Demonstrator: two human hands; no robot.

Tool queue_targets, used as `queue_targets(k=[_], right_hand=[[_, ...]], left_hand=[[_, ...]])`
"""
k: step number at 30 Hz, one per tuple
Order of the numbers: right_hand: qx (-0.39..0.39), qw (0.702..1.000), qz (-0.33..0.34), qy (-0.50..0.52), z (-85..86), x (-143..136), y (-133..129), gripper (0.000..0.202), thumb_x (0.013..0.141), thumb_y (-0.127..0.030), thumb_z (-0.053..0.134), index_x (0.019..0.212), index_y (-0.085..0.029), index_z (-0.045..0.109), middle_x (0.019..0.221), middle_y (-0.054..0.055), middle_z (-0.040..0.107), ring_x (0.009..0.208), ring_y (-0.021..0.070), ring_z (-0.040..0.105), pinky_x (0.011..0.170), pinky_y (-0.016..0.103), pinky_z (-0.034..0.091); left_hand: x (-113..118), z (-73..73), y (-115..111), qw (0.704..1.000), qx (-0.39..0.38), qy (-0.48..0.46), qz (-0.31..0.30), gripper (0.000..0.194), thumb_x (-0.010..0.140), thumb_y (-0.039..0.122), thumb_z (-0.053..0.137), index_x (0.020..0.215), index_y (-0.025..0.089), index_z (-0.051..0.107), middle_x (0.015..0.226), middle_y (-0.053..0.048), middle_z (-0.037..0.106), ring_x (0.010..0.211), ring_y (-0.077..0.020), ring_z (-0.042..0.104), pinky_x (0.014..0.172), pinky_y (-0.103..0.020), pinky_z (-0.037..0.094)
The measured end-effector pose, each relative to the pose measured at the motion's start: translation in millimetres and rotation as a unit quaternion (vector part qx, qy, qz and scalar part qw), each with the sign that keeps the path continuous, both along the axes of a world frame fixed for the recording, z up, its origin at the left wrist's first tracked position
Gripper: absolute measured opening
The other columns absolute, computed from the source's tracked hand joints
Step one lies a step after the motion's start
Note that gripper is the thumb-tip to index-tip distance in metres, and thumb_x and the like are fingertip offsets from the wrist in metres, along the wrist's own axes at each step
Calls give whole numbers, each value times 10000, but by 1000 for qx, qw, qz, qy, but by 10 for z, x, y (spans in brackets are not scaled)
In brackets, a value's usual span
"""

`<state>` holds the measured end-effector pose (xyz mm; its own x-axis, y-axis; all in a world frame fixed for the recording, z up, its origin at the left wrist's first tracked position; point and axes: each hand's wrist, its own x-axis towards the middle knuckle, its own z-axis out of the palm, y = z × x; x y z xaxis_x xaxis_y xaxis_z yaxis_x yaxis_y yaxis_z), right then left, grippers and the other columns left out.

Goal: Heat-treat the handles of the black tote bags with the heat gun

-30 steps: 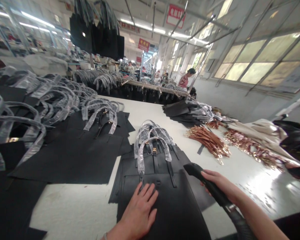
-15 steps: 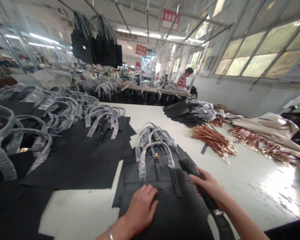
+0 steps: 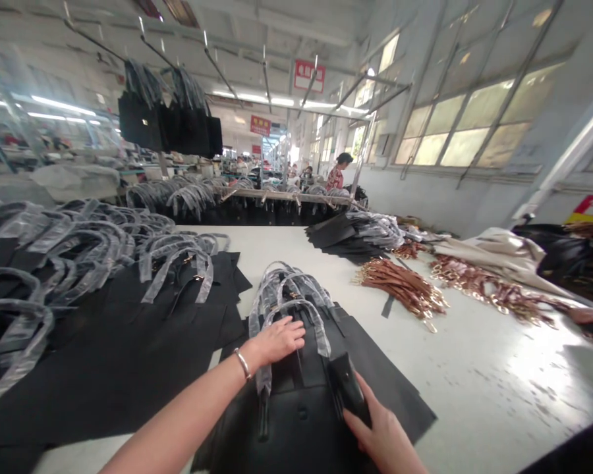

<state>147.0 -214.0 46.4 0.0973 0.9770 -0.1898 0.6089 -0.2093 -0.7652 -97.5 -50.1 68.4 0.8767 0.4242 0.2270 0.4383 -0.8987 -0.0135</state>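
A stack of black bag panels (image 3: 286, 415) lies in front of me, its upright handles (image 3: 319, 329) wrapped in clear plastic. My left hand (image 3: 279, 339), with a silver bangle at the wrist, rests over the top panel's centre strap beside the handle loop; its fingers reach forward, and whether they grip the strap is hidden. My right hand (image 3: 380, 421) is closed around a black folded strap piece (image 3: 348, 388) above the right side of the stack.
More black panels with wrapped handles (image 3: 178, 329) cover the left of the white table (image 3: 286, 243). Brown straps with gold hooks (image 3: 402, 289), black pieces (image 3: 343, 237) and beige material (image 3: 499, 257) lie right. A person (image 3: 337, 172) stands far back.
The view has shifted. My left hand has moved forward from the panel's middle to the strap near the handle. My right hand, still holding the black piece, is closer in over the stack.
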Motion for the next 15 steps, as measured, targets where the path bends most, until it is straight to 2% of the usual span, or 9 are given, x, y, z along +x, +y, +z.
queue_targets(k=[2, 5, 7, 9, 10, 11, 13, 15], right_hand=[[4, 1000, 2, -6, -2, -14, -7, 705, 816, -301, 582, 1465, -244, 313, 666, -15, 711, 568, 226, 708, 613, 282, 520], [3, 1000, -3, -13, 13, -51, -17, 690, 820, -286, 578, 1459, -231, 325, 728, 3, 729, 591, 221, 714, 636, 283, 523], [10, 1000, -7, -21, 33, -75, -17, 686, 816, -273, 582, 1454, -214, 336, 751, 14, 732, 596, 217, 712, 641, 283, 521], [21, 999, -11, -24, 64, -92, -13, 689, 801, -254, 594, 1444, -204, 353, 736, 9, 724, 574, 209, 700, 629, 281, 520], [24, 999, -13, -20, 85, -96, -15, 690, 791, -244, 601, 1437, -201, 364, 709, 1, 716, 552, 204, 690, 612, 280, 519], [24, 1000, -14, -14, 112, -96, -21, 689, 782, -239, 607, 1430, -196, 376, 669, -10, 702, 527, 200, 677, 590, 278, 517], [16, 1000, -9, 3, 177, -85, -59, 682, 777, -248, 608, 1418, -168, 391, 566, -33, 653, 482, 199, 648, 543, 275, 511], [3, 1000, 10, 17, 256, -66, -135, 669, 795, -283, 589, 1413, -122, 389, 471, -52, 586, 457, 202, 625, 504, 272, 502]], left_hand=[[-64, 133, -34, 1000, -4, 3, -29, 196, 876, 77, 501, 807, 211, 627, 1016, -31, 667, 1206, -160, 494, 1121, -391, 229], [-205, 315, -258, 999, -15, 36, -24, 92, 781, 119, 629, 730, 195, 619, 809, -42, 675, 978, -196, 615, 1134, -411, 208], [-304, 356, -505, 997, -55, 39, 30, 116, 704, 182, 717, 688, 185, 602, 703, -39, 652, 829, -219, 640, 1095, -445, 272], [-370, 292, -795, 979, -161, 3, 125, 168, 713, 267, 709, 659, 182, 574, 648, -33, 627, 725, -223, 642, 954, -442, 421], [-382, 221, -945, 953, -243, -30, 176, 195, 756, 317, 662, 660, 182, 558, 626, -26, 613, 657, -210, 635, 834, -410, 484], [-378, 130, -1095, 912, -338, -71, 223, 234, 799, 369, 601, 674, 181, 541, 608, -19, 600, 579, -192, 616, 699, -365, 509], [-325, -86, -1377, 787, -518, -183, 281, 310, 853, 464, 485, 741, 176, 513, 618, -10, 592, 456, -145, 554, 511, -283, 461], [-231, -299, -1617, 652, -618, -330, 292, 385, 851, 542, 453, 823, 161, 507, 701, -29, 615, 454, -111, 528, 469, -241, 424]])
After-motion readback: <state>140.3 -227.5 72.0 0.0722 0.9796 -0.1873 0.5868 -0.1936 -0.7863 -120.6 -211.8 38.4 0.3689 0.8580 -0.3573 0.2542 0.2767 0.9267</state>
